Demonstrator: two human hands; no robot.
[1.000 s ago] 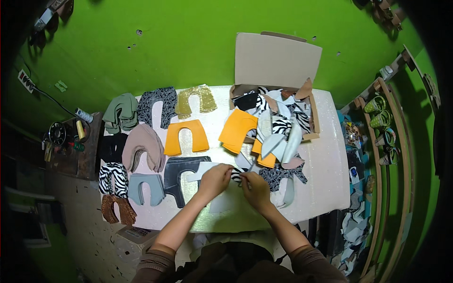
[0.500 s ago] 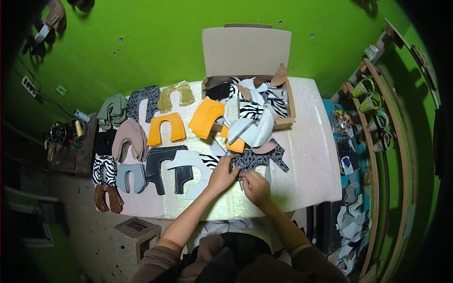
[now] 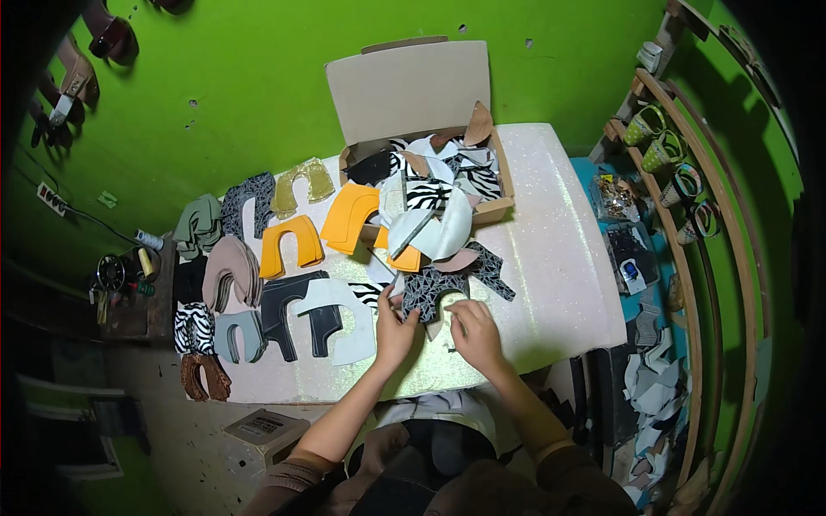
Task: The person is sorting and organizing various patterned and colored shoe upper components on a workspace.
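The black crackle-patterned shoe piece [image 3: 439, 291] lies on the tabletop [image 3: 551, 258] just before me, my left hand [image 3: 394, 331] pinching its near edge and my right hand [image 3: 475, 331] curled loosely beside it, steadying it flat for sorting among cut uppers.

Lighting: bright, even, from overhead — the sparkly white table [image 3: 551, 258] around the left hand [image 3: 394, 331] and right hand [image 3: 476, 334] glints with speckled glare. Shadows: short and soft just below the hands; deeper on the green wall [image 3: 258, 95] far above them. Focus: sharp near the hands, softer outward. Distortion: strong fisheye — edges bow, corners fall to black vignette.
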